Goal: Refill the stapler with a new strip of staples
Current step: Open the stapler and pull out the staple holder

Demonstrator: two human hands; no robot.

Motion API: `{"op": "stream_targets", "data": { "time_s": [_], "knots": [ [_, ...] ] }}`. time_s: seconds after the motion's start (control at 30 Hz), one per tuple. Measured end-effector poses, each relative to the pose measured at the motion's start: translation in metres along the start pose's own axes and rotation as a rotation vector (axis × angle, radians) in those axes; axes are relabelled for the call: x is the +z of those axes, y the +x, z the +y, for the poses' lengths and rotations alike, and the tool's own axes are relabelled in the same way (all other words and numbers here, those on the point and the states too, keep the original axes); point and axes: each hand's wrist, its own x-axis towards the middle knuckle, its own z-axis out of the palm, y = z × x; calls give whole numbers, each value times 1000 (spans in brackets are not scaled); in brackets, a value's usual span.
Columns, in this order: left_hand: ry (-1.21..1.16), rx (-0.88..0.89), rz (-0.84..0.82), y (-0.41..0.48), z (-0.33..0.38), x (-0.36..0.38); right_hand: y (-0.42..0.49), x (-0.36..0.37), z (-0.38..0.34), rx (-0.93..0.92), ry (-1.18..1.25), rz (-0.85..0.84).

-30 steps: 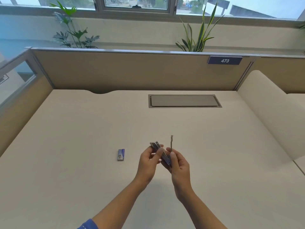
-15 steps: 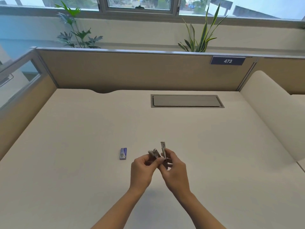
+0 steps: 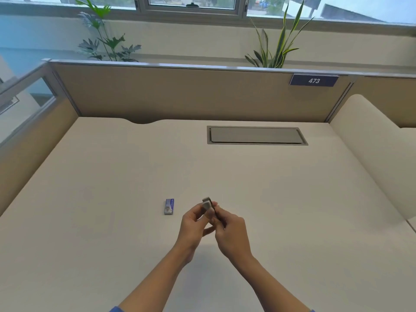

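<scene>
The stapler (image 3: 207, 204) was held between both hands above the desk (image 3: 292, 199), pinched from the left by the fingers of the left hand (image 3: 195, 224) and from the right by those of the right hand (image 3: 231, 233). Both hands were closed on it, fingertips nearly meeting, so that only its grey upper end was seen above them. Its long axis was judged to run roughly away from the person and upward; whether it was open or shut could not be told. The box of staples (image 3: 169, 206) lay flat on the desk just to the left, apart from both hands and nearer the left one. The stapler was small, grey, with a dark edge toward the right hand.
</scene>
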Motion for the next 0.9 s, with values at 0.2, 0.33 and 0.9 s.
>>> {"op": "stream_targets", "data": {
  "time_s": [0.2,0.33,0.9],
  "knots": [
    [-31,3,16,4,-5,-1,4,2,3,0,2,-7],
    [-11,8,-23,7,-4,-6,6,1,4,-14,50,-31],
    [-28,-16,-33,13,-5,-15,11,7,9,15,93,-41]
  ]
}}
